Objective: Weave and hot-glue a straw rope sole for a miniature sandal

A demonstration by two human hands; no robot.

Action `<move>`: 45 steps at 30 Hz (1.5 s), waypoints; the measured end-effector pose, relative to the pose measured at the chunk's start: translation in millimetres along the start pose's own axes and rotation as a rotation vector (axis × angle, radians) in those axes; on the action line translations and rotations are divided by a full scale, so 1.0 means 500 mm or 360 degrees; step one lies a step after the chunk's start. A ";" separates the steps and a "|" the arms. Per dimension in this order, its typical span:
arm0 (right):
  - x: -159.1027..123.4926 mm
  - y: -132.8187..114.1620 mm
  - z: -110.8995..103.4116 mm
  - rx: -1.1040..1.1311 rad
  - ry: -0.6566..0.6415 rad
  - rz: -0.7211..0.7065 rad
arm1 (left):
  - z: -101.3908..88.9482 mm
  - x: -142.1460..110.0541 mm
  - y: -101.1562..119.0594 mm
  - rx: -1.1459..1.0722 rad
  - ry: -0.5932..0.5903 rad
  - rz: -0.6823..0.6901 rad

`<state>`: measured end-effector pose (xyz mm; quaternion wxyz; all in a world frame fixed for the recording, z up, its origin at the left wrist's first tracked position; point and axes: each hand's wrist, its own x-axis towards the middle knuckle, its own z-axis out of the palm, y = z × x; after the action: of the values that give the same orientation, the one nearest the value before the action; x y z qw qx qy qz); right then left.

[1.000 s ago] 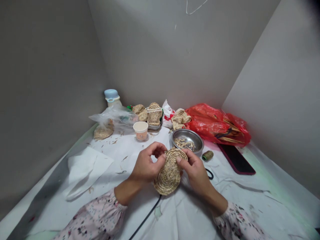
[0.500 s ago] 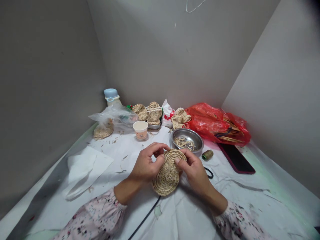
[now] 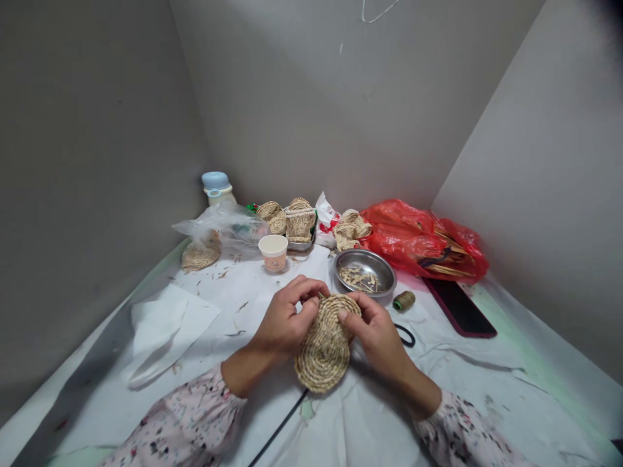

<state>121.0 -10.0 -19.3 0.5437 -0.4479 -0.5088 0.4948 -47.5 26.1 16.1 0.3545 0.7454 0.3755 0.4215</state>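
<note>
1. One coiled straw piece (image 3: 322, 357), narrow-waisted, tilted, over the near middle of the white-covered tabletop (image 3: 379, 428).
2. One right hand (image 3: 382, 327), fingers bent, thumb on the piece's face, gripping its upper right edge.
3. One left hand (image 3: 289, 318), thumb and forefinger drawn close together at the upper left edge; what they pinch cannot be told.
4. One metal bowl (image 3: 385, 274), straw scraps (image 3: 359, 279) inside, far of the piece.
5. One thread spool (image 3: 404, 301), right of the bowl, near side.
6. One paper cup (image 3: 274, 254), left of the bowl.
</note>
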 end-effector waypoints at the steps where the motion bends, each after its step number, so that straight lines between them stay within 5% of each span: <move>1: 0.000 -0.001 0.000 0.0000 0.0001 0.0002 | 0.000 0.000 0.001 -0.0002 -0.0005 -0.0001; 10: 0.000 0.003 -0.002 0.0058 0.0012 0.0027 | 0.000 0.000 -0.007 -0.0186 0.0003 -0.0096; 17: 0.018 0.030 -0.016 0.0427 0.0317 -0.0034 | 0.007 0.000 -0.006 -0.0526 0.0268 -0.0364; 22: 0.024 0.021 -0.015 0.0753 0.0413 -0.0024 | 0.021 0.002 -0.014 -0.0726 0.0164 -0.0474; 35: 0.014 0.014 -0.005 0.0569 0.0081 0.0001 | 0.008 0.016 -0.026 -0.1251 0.0404 -0.0533; 45: 0.015 0.015 0.000 0.0682 0.0132 -0.0061 | 0.046 -0.005 -0.022 -0.1296 0.0073 -0.0626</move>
<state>120.4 -1.7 -26.1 0.6564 -0.3323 -0.3775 0.5623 -30.8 24.4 -3.3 0.6838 0.4502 0.3213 0.4759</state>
